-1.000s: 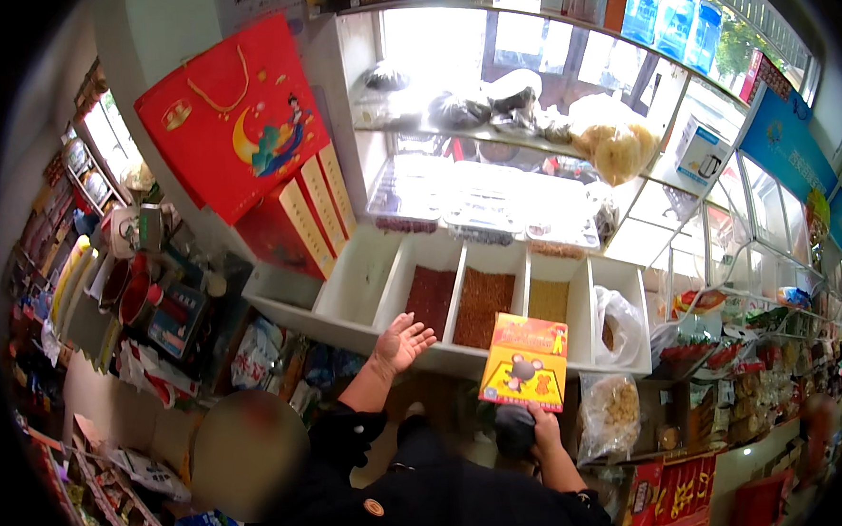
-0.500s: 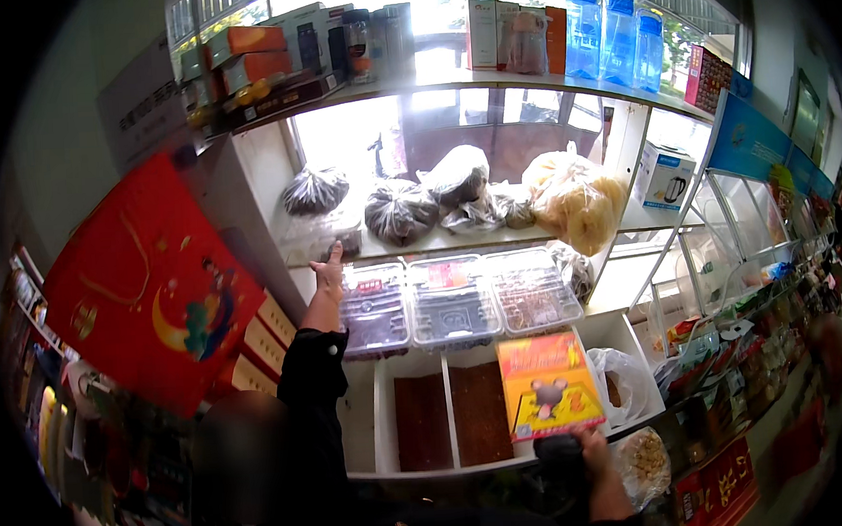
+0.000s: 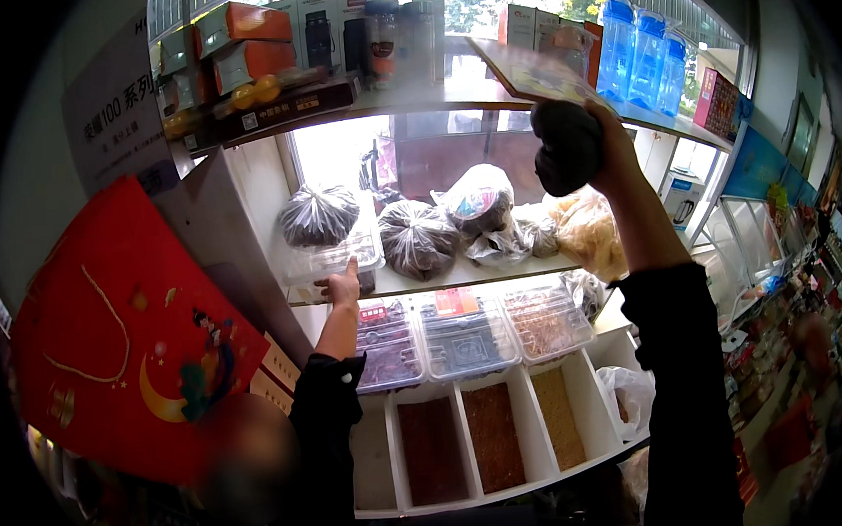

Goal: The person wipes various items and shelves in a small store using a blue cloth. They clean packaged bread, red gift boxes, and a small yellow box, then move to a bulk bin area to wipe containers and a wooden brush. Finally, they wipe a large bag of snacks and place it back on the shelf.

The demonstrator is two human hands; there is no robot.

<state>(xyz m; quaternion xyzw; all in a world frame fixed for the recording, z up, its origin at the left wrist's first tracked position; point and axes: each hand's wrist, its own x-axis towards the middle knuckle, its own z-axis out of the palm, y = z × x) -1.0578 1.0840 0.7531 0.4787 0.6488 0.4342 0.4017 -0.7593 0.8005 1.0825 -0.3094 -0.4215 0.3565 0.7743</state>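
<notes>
My left hand (image 3: 340,284) reaches to a clear plastic container (image 3: 316,263) at the left of the middle shelf (image 3: 422,284), fingers apart at its front edge; a dark bagged bundle (image 3: 320,214) sits on it. My right hand (image 3: 611,153) is raised near the top shelf (image 3: 470,98), gripping a black bundle (image 3: 564,148) I cannot make out and a flat box (image 3: 530,74), seen edge-on and tilted. Knotted bags (image 3: 416,239) of dark contents stand beside the container, with pale bags (image 3: 586,230) farther right.
Lidded bins (image 3: 468,337) sit above open white compartments (image 3: 553,418) of grains or powders. A red gift bag (image 3: 119,307) hangs at left. Boxes (image 3: 246,67) and blue bottles (image 3: 624,43) line the top shelf. Crowded display racks (image 3: 764,264) stand at right.
The view has tilted up toward the shelves. My right hand has risen from the compartments to the top shelf with the flat box. My left hand has reached forward to the clear container.
</notes>
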